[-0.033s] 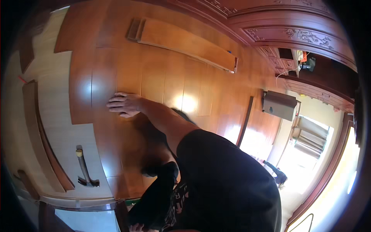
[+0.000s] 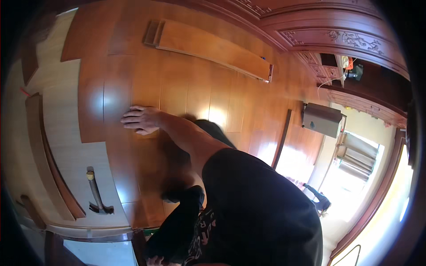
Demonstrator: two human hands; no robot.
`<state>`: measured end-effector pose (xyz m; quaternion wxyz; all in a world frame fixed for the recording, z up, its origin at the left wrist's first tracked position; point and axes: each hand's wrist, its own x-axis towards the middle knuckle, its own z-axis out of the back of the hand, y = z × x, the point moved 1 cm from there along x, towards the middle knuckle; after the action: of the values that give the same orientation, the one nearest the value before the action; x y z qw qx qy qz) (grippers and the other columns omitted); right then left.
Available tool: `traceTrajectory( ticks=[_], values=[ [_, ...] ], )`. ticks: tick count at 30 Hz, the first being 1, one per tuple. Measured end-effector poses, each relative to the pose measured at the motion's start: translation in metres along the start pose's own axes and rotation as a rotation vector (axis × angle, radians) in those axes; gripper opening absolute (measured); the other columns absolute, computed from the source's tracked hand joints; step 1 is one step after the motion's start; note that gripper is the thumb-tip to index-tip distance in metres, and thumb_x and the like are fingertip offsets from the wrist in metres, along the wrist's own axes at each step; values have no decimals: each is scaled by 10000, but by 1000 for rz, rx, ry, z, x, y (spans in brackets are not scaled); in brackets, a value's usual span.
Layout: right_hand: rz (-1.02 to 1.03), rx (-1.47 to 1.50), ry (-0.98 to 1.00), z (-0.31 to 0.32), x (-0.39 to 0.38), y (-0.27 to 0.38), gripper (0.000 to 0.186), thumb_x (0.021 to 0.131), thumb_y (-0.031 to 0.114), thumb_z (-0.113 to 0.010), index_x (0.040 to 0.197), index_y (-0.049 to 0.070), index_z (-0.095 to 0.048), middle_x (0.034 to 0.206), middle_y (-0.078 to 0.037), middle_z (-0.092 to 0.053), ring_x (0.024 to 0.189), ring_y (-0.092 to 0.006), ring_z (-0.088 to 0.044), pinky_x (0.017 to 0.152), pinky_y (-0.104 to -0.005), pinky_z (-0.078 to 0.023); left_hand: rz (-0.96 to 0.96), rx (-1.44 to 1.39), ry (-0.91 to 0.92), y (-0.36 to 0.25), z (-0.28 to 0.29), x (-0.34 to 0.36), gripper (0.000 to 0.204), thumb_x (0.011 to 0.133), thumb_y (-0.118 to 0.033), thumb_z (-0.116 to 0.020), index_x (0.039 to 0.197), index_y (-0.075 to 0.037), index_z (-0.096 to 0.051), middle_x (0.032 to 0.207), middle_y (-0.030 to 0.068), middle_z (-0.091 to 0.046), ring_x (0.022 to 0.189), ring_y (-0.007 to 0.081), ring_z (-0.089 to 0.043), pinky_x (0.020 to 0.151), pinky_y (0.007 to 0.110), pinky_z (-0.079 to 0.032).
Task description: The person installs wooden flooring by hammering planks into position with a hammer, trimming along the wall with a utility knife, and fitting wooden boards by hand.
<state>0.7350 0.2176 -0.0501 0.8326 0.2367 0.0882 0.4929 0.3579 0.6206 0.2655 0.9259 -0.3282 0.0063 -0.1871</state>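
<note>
My right hand (image 2: 140, 119) lies palm down, fingers spread, on the glossy orange-brown plank floor (image 2: 177, 95), holding nothing. Its forearm reaches left from a black sleeve. At the lower edge, part of my left hand (image 2: 156, 260) rests on my dark trouser leg; its fingers show in part and I make out nothing in them. A claw hammer (image 2: 95, 195) lies on the pale underlayer (image 2: 91, 155), left of my knee. The stepped edge of the planks borders this underlayer.
Long narrow boards (image 2: 51, 164) lie at the left on the pale layer. Stacked planks (image 2: 213, 48) lie farther up. A dark strip (image 2: 282, 137) and a cardboard box (image 2: 321, 119) stand to the right, near carved reddish cabinets (image 2: 337, 35). Bright light comes from the lower right.
My right hand has shifted very slightly left on the planks. More of a dark shape shows behind my right forearm. The hammer and boards stay put.
</note>
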Motion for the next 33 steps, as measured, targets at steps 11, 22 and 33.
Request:
traceTrajectory(
  ticks=[11, 22, 33],
  values=[
    [-93, -37, -66, -10, -16, -7, 461, 981, 343, -562, 1401, 166, -626, 1612, -49, -455, 1520, -230, -363, 1283, -468, -215, 150, 263, -106, -108, -38, -13, 444, 1070, -439, -435, 933, -112, -702, 1052, 135, -705, 1038, 368, -627, 926, 538, -437],
    [-802, -201, -603, 243, -308, -161, 179, 869, 201, -646, 1001, 102, -711, 963, -149, -712, 868, -336, -694, 722, -467, -576, 354, 467, -254, -187, -71, 57, 458, 1081, -429, -417, 943, -87, -690, 1048, 159, -694, 1033, 383, -622, 932, 544, -438],
    [-1768, -39, 126, 235, -619, -382, 762, 864, 662, -653, 1354, 79, -654, 1370, -152, -675, 1283, -318, -629, 1039, -473, -498, 531, 573, 48, -157, -69, 99, 339, 1075, -318, -446, 1001, -63, -657, 1051, 158, -669, 1101, 398, -601, 1116, 564, -373]
  ],
)
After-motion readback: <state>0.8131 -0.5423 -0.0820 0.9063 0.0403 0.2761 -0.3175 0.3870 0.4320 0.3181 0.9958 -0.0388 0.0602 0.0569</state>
